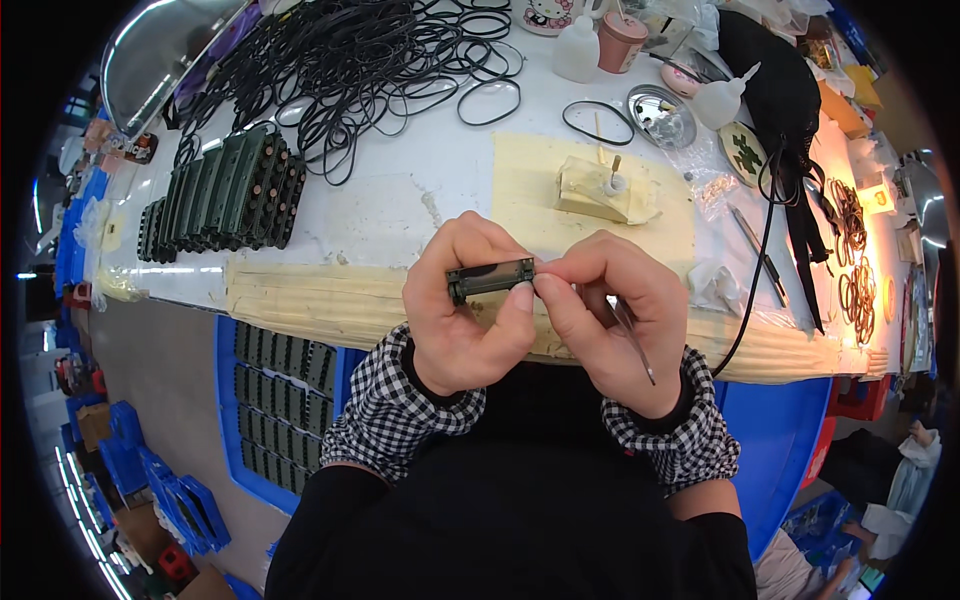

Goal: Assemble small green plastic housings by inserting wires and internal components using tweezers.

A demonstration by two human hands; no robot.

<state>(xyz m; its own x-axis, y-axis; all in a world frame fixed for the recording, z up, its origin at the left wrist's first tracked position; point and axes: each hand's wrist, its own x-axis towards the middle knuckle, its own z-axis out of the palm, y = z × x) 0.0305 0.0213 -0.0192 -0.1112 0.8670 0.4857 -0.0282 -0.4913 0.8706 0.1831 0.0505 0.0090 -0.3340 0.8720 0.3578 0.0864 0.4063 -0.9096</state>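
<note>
Forearms [385,420] angled in, L hand [458,320] pinching dk-green pc [488,279], R hand [630,325] pinching its end

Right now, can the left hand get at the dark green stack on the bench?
Probably not without letting go first: the left hand is holding a dark green part, with the right hand at its end. The stack itself looks uncovered.

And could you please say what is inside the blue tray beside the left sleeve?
The blue tray holds rows of dark green parts. The checked sleeve covers its lower right corner, and anything beneath the parts is hidden.
</note>
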